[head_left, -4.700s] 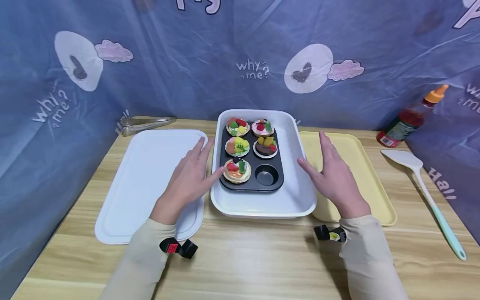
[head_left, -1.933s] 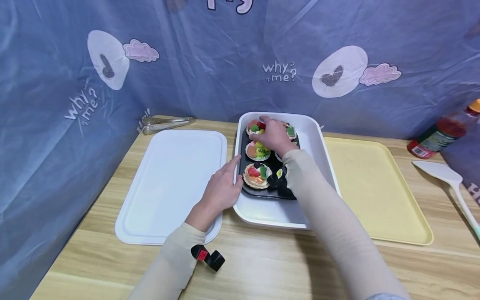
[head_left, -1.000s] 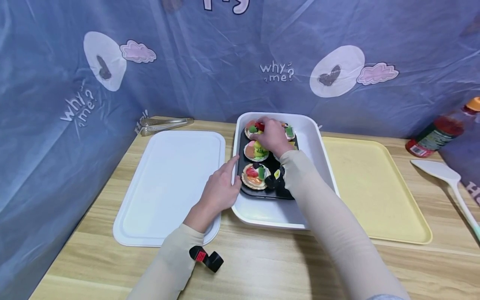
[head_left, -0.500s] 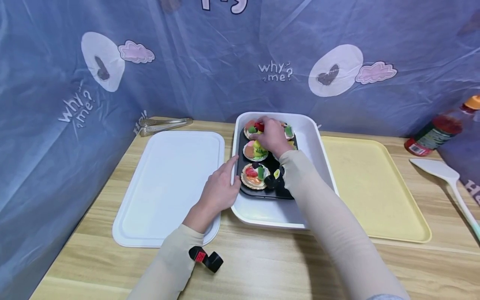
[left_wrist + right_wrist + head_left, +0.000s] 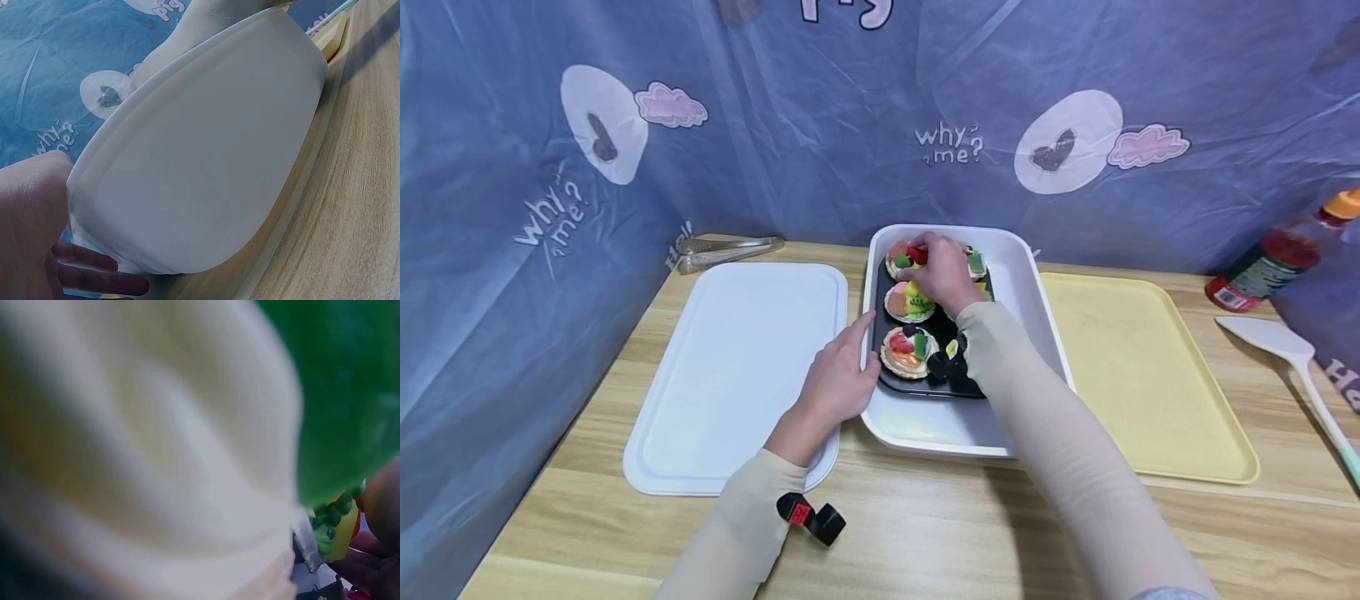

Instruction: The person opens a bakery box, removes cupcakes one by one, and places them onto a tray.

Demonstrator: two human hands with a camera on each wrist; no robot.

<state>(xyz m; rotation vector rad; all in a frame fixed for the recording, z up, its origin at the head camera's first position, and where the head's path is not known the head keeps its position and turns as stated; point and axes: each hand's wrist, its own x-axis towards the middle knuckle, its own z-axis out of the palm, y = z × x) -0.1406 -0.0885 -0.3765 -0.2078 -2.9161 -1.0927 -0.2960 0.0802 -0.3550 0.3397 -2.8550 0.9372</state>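
My left hand (image 5: 838, 379) holds the left rim of a deep white tub (image 5: 925, 429). In the left wrist view its fingers lie along the outside wall; the thumb lies at the rim. Inside the tub sits a dark muffin pan (image 5: 891, 383) holding several fruit tarts. My right hand (image 5: 951, 271) reaches over the pan and pinches the back-left tart (image 5: 896, 260), whose strawberry shows beside the fingertips. Nearer lie a kiwi tart (image 5: 910, 302) and a front-left tart (image 5: 908, 353). The right hand and sleeve partly cover the right column. A tart's cream (image 5: 187, 462) fills the right wrist view.
A white tray (image 5: 730, 375) lies left of the tub and a yellow tray (image 5: 1135, 367) right of it. Metal tongs (image 5: 730, 250) rest at the back left. A sauce bottle (image 5: 1277, 254) and a white spatula (image 5: 1277, 337) are at the far right.
From apart on both sides of the tub, my left hand has come to its rim and my right hand onto the back-left tart. Both hands have stayed nearly still over the last two seconds.
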